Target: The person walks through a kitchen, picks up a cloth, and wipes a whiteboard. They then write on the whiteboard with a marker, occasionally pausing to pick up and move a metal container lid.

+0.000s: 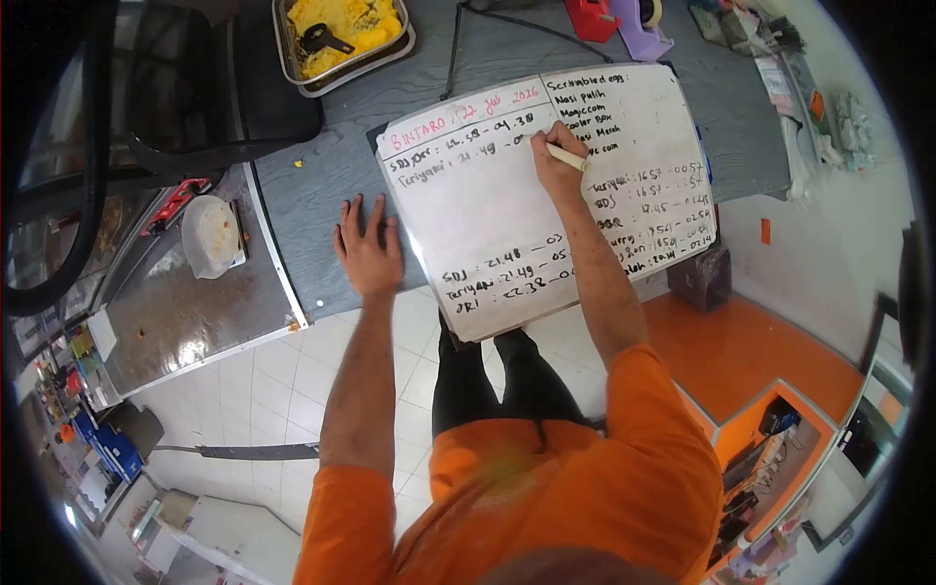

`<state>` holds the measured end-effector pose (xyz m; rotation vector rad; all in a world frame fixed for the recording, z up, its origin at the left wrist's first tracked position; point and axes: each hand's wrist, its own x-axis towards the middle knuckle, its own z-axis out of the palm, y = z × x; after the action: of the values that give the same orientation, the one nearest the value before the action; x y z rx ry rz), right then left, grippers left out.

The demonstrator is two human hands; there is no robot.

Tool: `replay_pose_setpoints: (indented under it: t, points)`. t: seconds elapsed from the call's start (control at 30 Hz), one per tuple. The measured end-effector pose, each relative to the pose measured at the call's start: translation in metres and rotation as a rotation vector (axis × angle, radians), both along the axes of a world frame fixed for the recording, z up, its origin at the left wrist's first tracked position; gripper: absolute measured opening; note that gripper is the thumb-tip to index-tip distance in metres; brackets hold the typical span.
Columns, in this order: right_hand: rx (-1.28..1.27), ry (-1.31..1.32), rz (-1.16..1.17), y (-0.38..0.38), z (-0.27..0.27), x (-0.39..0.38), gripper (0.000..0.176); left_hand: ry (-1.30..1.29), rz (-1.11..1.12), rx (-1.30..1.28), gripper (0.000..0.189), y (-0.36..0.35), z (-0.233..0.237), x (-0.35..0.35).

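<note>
The person's orange shirt (546, 487) and dark trousers (468, 385) are nearest, with the board (458, 224) just beyond, its near edge jutting past the grey counter (331, 210) above the legs. Handwriting fills parts of the board: black lines of names and times, and a red heading at the upper left. The left hand (370, 249) lies palm down on the counter beside the board, fingers spread and holding nothing. Farther up, the right hand (560, 166) rests over the board's middle, its fingers gripping a pale marker (567, 157), tip at the end of the second black line. Off to the left, a white bowl (210, 237) sits near the counter's side. Beyond the board are a metal tray (398, 51) of yellow food (366, 29) with a black scoop (325, 39) in it, and, to the right, a red dispenser (591, 19) beside a purple one (639, 27).
</note>
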<state>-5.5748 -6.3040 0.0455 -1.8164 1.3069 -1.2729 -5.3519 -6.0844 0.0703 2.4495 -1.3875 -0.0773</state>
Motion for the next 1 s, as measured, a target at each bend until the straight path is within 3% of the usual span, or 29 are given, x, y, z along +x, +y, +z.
replay_pose_setpoints:
  t: [0.2, 0.4, 0.47, 0.5, 0.53, 0.6, 0.63, 0.7, 0.73, 0.83, 0.93, 1.0]
  points:
    - [-0.045, 0.040, -0.005, 0.001, -0.005, 0.001, 0.028, 0.000, 0.003, 0.031, 0.039, 0.000, 0.004, 0.000]
    - [0.065, -0.003, -0.072, 0.001, -0.004, -0.006, 0.025, 0.000, 0.007, -0.010, 0.038, -0.002, -0.003, 0.002]
    - [0.253, -0.436, -0.233, -0.007, -0.012, -0.013, 0.025, 0.013, -0.009, -0.035, 0.037, 0.002, -0.003, 0.002]
    - [0.391, -0.833, -0.256, -0.005, 0.026, -0.014, 0.023, -0.002, -0.008, -0.041, 0.037, 0.000, -0.005, 0.004]
    - [0.387, -0.826, -0.278, -0.011, 0.034, -0.022, 0.023, -0.011, -0.014, -0.034, 0.037, 0.002, -0.007, 0.003]
    - [0.551, -1.117, -0.194, -0.021, 0.037, -0.045, 0.021, -0.007, -0.036, -0.017, 0.037, 0.003, -0.005, 0.001]
    - [0.544, -1.114, -0.211, -0.023, 0.040, -0.051, 0.021, -0.026, -0.022, -0.021, 0.037, 0.001, -0.004, 0.001]
    - [0.540, -0.735, -0.030, -0.026, 0.043, -0.053, 0.021, -0.024, -0.027, -0.018, 0.037, 0.001, -0.005, 0.001]
    - [0.537, -0.736, -0.034, -0.027, 0.039, -0.051, 0.021, -0.026, -0.021, -0.021, 0.037, 0.000, -0.004, 0.001]
    - [0.181, -0.098, 0.048, -0.025, 0.021, -0.029, 0.023, -0.024, -0.009, -0.018, 0.038, 0.000, -0.004, 0.000]
    - [0.044, -0.036, -0.097, -0.015, 0.012, -0.008, 0.023, -0.013, -0.011, -0.030, 0.038, 0.000, -0.005, 0.001]
    - [-0.008, -0.007, -0.048, -0.014, 0.009, -0.006, 0.023, -0.016, -0.008, -0.041, 0.038, -0.001, -0.006, 0.001]
